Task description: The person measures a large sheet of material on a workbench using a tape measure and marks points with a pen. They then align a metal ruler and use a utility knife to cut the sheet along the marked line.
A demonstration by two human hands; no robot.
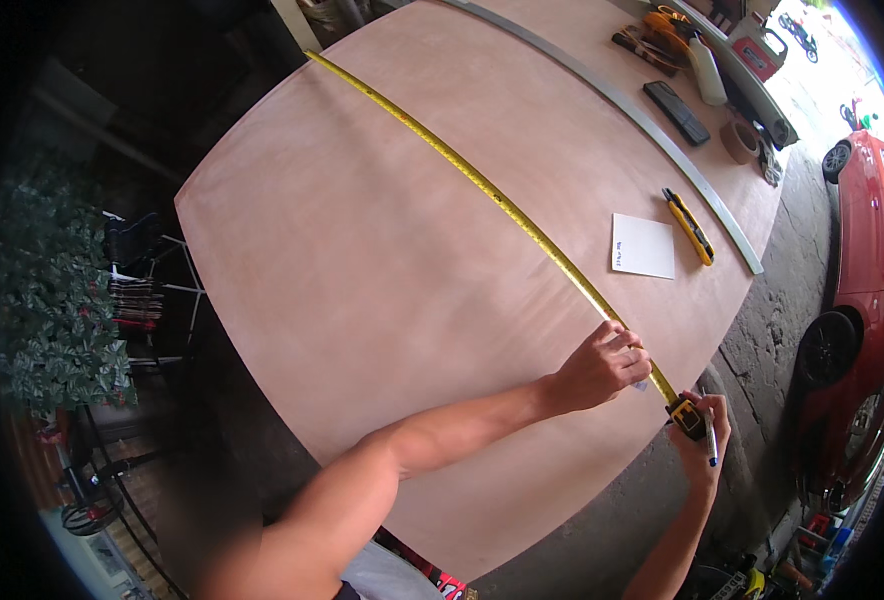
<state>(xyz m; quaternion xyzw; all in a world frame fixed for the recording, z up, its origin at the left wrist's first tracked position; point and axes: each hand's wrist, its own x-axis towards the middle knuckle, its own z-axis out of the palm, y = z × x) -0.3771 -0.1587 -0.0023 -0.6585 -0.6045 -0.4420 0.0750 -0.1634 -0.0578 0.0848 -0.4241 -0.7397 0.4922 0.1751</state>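
A yellow tape measure blade (479,180) stretches across a large pale brown sheet (382,300), from its far edge to the near right edge. My left hand (603,364) has its fingers closed on the blade, close to the near right end. My right hand (712,424) grips the black and yellow tape measure case (686,417) at the sheet's edge. A white marker pen with a blue tip (711,439) is also held in that hand. Beyond the left hand lie a white square of card (642,246) with handwriting and a yellow utility knife (689,226).
A long metal straightedge (637,124) lies along the far right. Past it are a black case (676,112), a tape roll (740,142), a white bottle (707,71) and an orange cord (667,30). A red car (866,225) stands right; chairs (138,277) and a leafy plant (59,300) are left.
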